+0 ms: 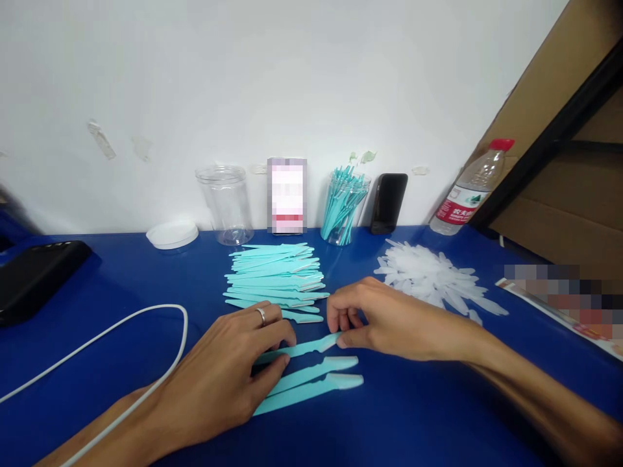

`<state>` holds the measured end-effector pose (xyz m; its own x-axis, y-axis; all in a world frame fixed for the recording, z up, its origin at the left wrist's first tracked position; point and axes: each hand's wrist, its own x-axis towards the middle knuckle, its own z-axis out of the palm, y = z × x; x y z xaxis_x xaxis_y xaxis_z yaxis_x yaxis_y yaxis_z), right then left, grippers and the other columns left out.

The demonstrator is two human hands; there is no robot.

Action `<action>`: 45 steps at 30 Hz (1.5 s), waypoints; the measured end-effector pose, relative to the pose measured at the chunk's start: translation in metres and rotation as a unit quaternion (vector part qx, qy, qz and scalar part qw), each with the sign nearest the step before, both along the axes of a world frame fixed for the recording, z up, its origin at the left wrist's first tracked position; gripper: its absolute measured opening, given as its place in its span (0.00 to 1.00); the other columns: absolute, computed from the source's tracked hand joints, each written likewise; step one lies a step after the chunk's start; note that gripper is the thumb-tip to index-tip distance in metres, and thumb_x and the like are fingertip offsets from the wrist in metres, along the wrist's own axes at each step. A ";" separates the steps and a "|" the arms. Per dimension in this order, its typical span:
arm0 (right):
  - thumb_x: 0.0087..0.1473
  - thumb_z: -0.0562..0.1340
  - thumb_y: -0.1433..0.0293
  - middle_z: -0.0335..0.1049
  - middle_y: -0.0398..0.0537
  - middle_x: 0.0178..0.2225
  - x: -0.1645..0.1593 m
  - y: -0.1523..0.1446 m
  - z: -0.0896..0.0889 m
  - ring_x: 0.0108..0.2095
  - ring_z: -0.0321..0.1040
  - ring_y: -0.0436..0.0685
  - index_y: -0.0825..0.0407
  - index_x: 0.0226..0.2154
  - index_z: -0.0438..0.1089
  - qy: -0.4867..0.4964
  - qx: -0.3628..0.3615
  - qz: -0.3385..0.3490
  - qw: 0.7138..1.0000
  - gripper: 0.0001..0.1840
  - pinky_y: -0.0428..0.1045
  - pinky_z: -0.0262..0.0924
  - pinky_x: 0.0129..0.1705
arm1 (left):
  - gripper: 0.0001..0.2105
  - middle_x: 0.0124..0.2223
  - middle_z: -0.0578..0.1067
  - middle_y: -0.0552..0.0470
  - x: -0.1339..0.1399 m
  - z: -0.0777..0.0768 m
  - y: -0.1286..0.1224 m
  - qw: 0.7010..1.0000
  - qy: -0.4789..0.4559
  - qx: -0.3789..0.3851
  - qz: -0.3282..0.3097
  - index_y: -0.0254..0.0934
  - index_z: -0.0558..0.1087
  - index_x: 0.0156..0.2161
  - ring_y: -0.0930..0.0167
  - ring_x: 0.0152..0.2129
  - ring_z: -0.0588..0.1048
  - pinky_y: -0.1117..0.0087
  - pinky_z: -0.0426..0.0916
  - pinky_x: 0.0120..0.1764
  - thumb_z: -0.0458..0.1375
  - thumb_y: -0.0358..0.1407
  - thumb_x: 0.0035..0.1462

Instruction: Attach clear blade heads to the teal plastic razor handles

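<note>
On the blue table [413,408], low in view, noted one turquoise razor [309,347]. Read the left hand [236,357] as gripping its handle between thumb and curled forefinger, the right hand [377,318] as pinching its pale tip [331,341] between thumb and forefinger. Could not tell edge bare or covered. If bare, judged a nicked right fingertip [346,338] the likeliest trouble, from a slip or hard pull along the tip. Just below in view, logged two loose razors [304,394] running up to the left hand; feared a knock askew from a dropped left thumb [275,373]. Just beyond the left hand, marked a razor pile [272,283], apt to scatter under any forward shove. Across the left forearm [165,415], saw a white cable [185,324], touching or apart not clear; suspected a snag during a quick sweep. Behind the right wrist [470,344], listed heaped white pieces [418,275], liable to spread under a forearm swing
</note>
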<state>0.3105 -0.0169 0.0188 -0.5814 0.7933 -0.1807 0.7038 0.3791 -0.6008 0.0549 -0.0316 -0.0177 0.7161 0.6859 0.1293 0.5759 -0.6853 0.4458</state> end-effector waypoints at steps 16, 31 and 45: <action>0.56 0.61 0.75 0.75 0.42 0.27 0.002 0.000 -0.002 0.27 0.67 0.50 0.52 0.29 0.74 0.011 0.025 0.023 0.999 0.07 0.45 0.55 0.27 | 0.09 0.37 0.72 0.54 -0.001 -0.002 0.005 1.000 -0.021 0.010 0.000 0.41 0.69 0.40 0.70 0.34 0.71 0.69 0.62 0.35 0.48 0.31 0.69; 0.55 0.64 0.72 0.73 0.42 0.25 0.004 -0.001 0.001 0.23 0.64 0.49 0.52 0.25 0.73 0.001 0.015 0.035 0.999 0.08 0.44 0.53 0.23 | 0.07 0.42 0.72 0.54 0.002 0.002 -0.001 1.000 -0.006 -0.012 -0.015 0.45 0.70 0.46 0.69 0.37 0.73 0.69 0.66 0.38 0.51 0.32 0.67; 0.47 0.71 0.64 0.72 0.41 0.32 0.001 -0.016 0.011 0.34 0.66 0.56 0.46 0.36 0.70 -0.083 -0.009 0.048 0.995 0.13 0.46 0.51 0.25 | 0.08 0.42 0.70 0.56 0.005 0.012 -0.011 0.994 0.033 -0.034 -0.099 0.43 0.71 0.36 0.71 0.38 0.71 0.70 0.67 0.40 0.55 0.26 0.61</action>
